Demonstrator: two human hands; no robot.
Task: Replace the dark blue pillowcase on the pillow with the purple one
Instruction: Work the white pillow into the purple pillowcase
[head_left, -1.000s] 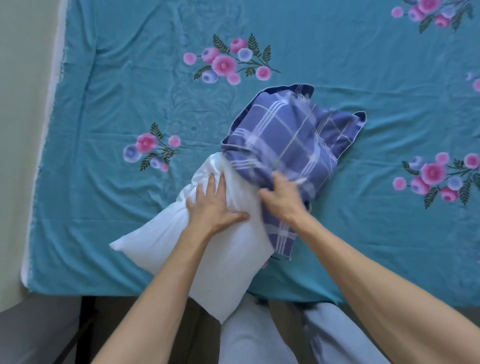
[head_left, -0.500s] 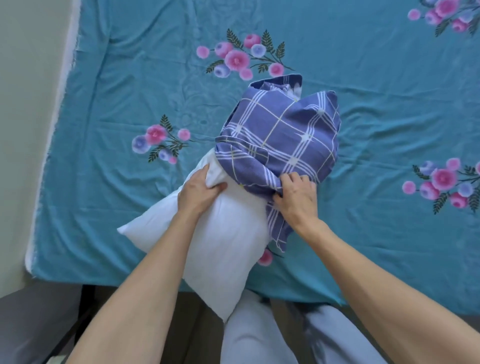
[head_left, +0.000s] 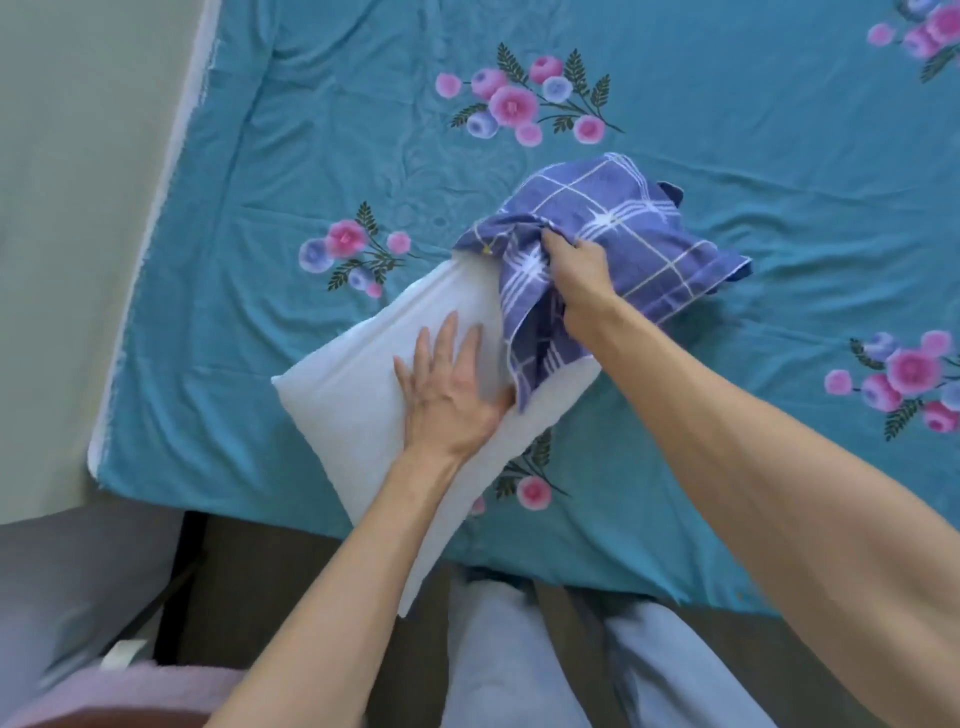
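A white pillow (head_left: 358, 395) lies slanted across the near edge of the bed, its near corner hanging past the edge. Its far end is still inside the dark blue checked pillowcase (head_left: 623, 218), which is bunched up toward the far right. My left hand (head_left: 449, 389) lies flat on the bare pillow with fingers spread, pressing it down. My right hand (head_left: 576, 280) grips a fold of the checked pillowcase near its open edge. A pinkish-purple cloth (head_left: 135, 693) shows at the bottom left corner; I cannot tell whether it is the purple pillowcase.
The bed is covered by a teal sheet with pink flower prints (head_left: 519, 104). A pale wall or floor (head_left: 78, 208) runs along the bed's left side. My legs in light blue trousers (head_left: 519, 665) stand against the bed's near edge, over a dark floor.
My right hand has pulled the checked pillowcase farther up and to the right, baring more of the white pillow. My left hand went from gripping the pillow's edge to lying flat on it.
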